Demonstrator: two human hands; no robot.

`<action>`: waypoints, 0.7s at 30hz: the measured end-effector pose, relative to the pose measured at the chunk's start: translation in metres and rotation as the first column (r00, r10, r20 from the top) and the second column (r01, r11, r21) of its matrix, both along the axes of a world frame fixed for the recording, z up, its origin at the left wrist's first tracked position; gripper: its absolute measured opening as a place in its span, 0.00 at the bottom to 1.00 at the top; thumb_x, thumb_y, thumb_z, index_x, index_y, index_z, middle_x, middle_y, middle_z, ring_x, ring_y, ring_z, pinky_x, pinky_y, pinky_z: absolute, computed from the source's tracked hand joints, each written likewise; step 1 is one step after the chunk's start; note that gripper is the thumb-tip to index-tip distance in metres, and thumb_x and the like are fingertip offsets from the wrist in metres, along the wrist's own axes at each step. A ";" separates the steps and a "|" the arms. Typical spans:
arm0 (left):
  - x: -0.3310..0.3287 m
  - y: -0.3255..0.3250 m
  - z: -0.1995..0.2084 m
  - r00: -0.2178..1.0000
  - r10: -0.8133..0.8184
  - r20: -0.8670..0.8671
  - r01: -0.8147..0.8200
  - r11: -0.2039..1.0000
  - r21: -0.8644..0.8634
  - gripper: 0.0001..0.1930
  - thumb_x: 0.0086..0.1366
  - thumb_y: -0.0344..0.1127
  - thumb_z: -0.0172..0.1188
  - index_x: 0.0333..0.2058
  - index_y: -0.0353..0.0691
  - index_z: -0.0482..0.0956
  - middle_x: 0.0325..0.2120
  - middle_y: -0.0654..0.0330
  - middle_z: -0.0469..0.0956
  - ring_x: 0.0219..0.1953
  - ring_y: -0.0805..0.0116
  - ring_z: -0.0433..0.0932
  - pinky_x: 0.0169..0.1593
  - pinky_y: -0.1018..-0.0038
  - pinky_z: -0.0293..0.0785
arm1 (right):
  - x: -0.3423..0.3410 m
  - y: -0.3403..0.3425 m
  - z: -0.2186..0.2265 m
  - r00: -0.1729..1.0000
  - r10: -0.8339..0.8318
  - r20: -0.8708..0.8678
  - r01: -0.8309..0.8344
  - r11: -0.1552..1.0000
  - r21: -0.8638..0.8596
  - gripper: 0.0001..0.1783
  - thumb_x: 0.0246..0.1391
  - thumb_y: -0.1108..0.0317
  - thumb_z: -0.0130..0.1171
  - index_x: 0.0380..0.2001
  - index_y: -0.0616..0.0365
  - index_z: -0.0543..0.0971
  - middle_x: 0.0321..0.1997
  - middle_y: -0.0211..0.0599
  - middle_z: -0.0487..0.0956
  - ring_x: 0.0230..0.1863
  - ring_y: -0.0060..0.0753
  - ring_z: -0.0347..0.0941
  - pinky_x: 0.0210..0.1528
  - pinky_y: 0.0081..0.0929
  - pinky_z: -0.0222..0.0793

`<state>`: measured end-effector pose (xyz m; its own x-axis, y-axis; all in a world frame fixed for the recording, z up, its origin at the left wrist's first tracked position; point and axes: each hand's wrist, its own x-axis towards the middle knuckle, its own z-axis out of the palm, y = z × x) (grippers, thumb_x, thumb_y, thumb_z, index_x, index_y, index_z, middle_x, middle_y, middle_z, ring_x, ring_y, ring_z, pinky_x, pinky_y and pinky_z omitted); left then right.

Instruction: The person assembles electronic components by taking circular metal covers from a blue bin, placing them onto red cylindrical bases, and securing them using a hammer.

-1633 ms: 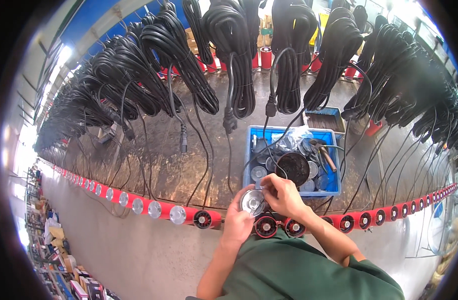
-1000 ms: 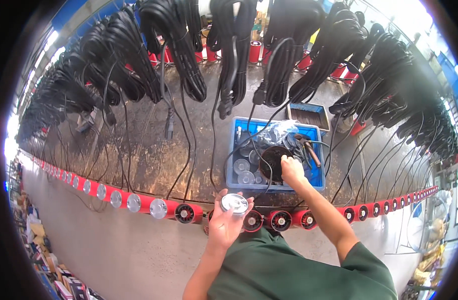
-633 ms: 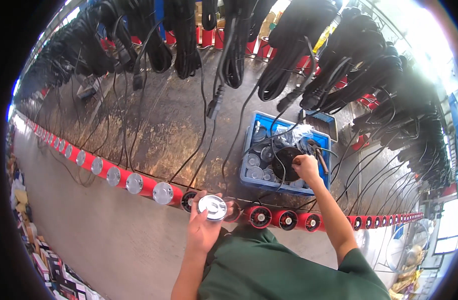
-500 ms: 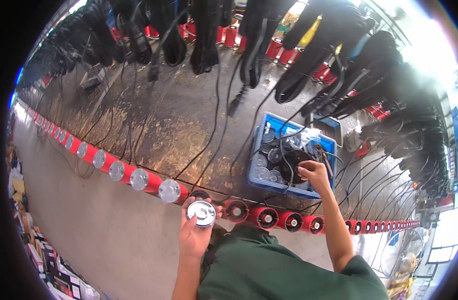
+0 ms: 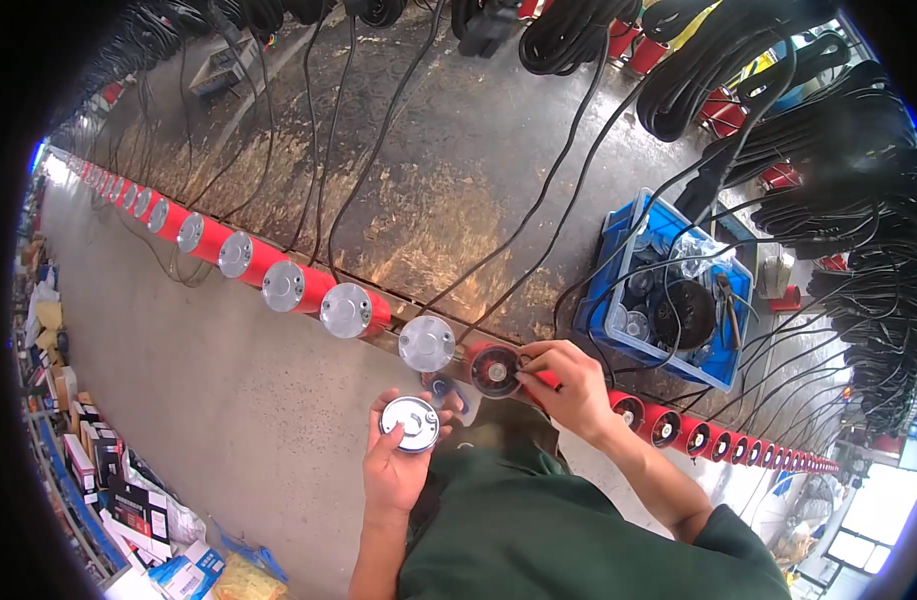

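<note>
My left hand (image 5: 396, 465) is closed around a round, shiny, shallow disc (image 5: 410, 424), thumb pressed on its face. A small blue and dark object (image 5: 446, 390) shows just behind its fingers; I cannot tell what it is. My right hand (image 5: 570, 388) is at the rim of an open red cylinder (image 5: 495, 370), thumb and forefinger pinched together. Whatever is between those fingertips is too small to make out. Inside this cylinder sits a pale round centre in a dark ring. Left of it, a red cylinder carries a clear round cap (image 5: 426, 343) with small holes.
A long row of red cylinders lines the edge of the worn bench (image 5: 418, 230), capped ones leftward, open ones (image 5: 665, 427) rightward. Black cables trail across the bench from hanging coils (image 5: 568, 35). A blue bin (image 5: 618, 345) holds clear discs, a black round dish (image 5: 683, 315) and a tool.
My right hand has left the black dish in the blue bin and come to the open cylinder's rim. My left hand keeps its disc. The view has shifted, placing the bin farther right.
</note>
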<state>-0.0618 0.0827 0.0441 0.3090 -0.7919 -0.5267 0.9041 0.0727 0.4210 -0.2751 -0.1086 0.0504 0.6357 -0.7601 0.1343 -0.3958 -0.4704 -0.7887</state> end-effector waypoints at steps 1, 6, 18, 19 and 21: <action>0.005 0.000 -0.002 1.000 -0.021 0.010 0.021 1.000 -0.002 0.28 0.70 0.33 0.60 0.67 0.47 0.63 0.61 0.40 0.74 0.60 0.33 0.78 0.61 0.47 0.78 | 0.005 -0.001 -0.003 0.997 0.063 -0.051 -0.068 0.993 -0.101 0.13 0.49 0.76 0.75 0.38 0.60 0.84 0.47 0.40 0.86 0.47 0.44 0.83 0.47 0.37 0.82; 0.016 -0.014 -0.004 0.995 -0.087 0.041 0.087 0.996 0.007 0.28 0.71 0.33 0.59 0.67 0.45 0.63 0.60 0.40 0.74 0.59 0.35 0.79 0.61 0.47 0.80 | 0.018 0.006 -0.025 0.980 0.134 -0.148 -0.163 0.965 -0.205 0.22 0.46 0.70 0.76 0.46 0.57 0.84 0.45 0.37 0.86 0.47 0.44 0.83 0.48 0.39 0.82; 0.003 -0.037 0.003 0.974 -0.226 0.002 0.226 0.974 -0.009 0.25 0.70 0.29 0.59 0.64 0.46 0.64 0.59 0.44 0.76 0.58 0.40 0.81 0.60 0.49 0.81 | 0.015 0.006 -0.036 0.989 0.121 -0.090 -0.139 0.960 -0.244 0.26 0.42 0.70 0.77 0.48 0.57 0.83 0.45 0.36 0.85 0.46 0.43 0.82 0.49 0.38 0.81; 0.002 -0.038 0.003 0.974 -0.228 0.002 0.228 0.974 -0.009 0.25 0.70 0.29 0.59 0.64 0.46 0.64 0.59 0.44 0.76 0.58 0.40 0.81 0.60 0.49 0.81 | 0.015 0.006 -0.035 0.988 0.126 -0.089 -0.144 0.961 -0.236 0.26 0.42 0.70 0.76 0.48 0.57 0.83 0.45 0.36 0.85 0.46 0.43 0.82 0.49 0.38 0.81; 0.000 -0.040 0.002 0.972 -0.236 0.009 0.236 0.971 -0.025 0.26 0.70 0.29 0.58 0.64 0.46 0.63 0.60 0.44 0.76 0.58 0.40 0.80 0.60 0.49 0.81 | 0.016 0.005 -0.033 0.987 0.133 -0.089 -0.150 0.961 -0.230 0.26 0.43 0.70 0.76 0.49 0.57 0.83 0.46 0.35 0.85 0.47 0.43 0.82 0.49 0.38 0.81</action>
<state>-0.0618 0.0429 0.0465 0.1145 -0.8561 -0.5039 0.8945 -0.1318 0.4272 -0.2593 -0.1037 0.0175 0.7490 -0.6142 0.2488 -0.3635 -0.6947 -0.6207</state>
